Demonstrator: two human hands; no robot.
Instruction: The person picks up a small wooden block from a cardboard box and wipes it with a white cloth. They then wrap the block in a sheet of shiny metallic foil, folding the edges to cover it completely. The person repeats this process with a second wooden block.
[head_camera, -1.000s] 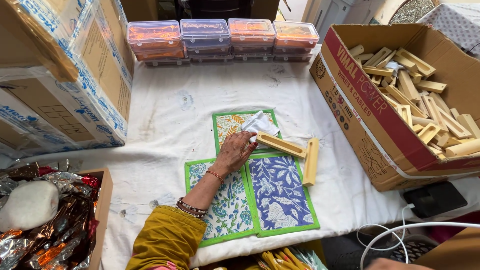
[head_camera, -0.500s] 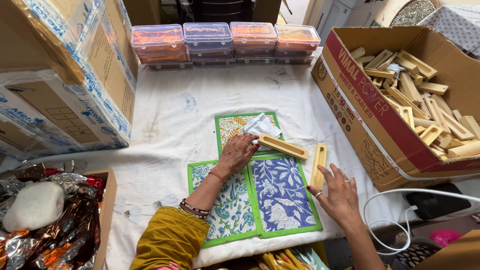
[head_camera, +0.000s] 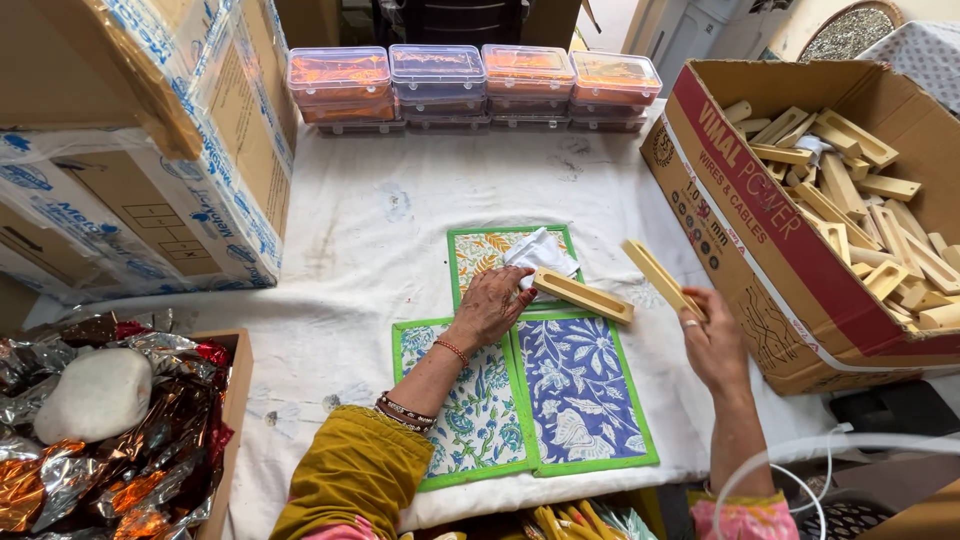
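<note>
Mustard-yellow sleeve and beaded bangles lead up to the left hand (head_camera: 490, 308), which lies flat with fingers spread loosely on the green-edged printed mats (head_camera: 575, 395); it grips nothing, and its fingertips touch the end of a slotted wooden piece (head_camera: 583, 296) lying across the mats, next to a white cloth (head_camera: 540, 255). That hand and that piece sit where they were half a second ago. The right hand (head_camera: 712, 340) has changed: half a second back it lay on a second wooden piece (head_camera: 661, 277) resting on the desk (head_camera: 390, 220) beside the mats, and now it has lifted that piece clear, its fingers closed round the lower end so the piece slants up and away toward the left hand.

Well to the left of the left fingers, an open brown box (head_camera: 232, 420) holds crumpled foil wrappers in silver, copper and red with a white rounded lump on top. Beyond it stand taped cardboard cartons (head_camera: 170, 180). Just to the right of the right fingers sits a large open cardboard box (head_camera: 740, 200), filled with many more pale wooden pieces heaped at all angles. Farthest off, past both hands at the desk's back edge, four clear plastic tubs (head_camera: 475, 85) stand in a row with lids shut, showing orange and darker contents that cannot be made out.
</note>
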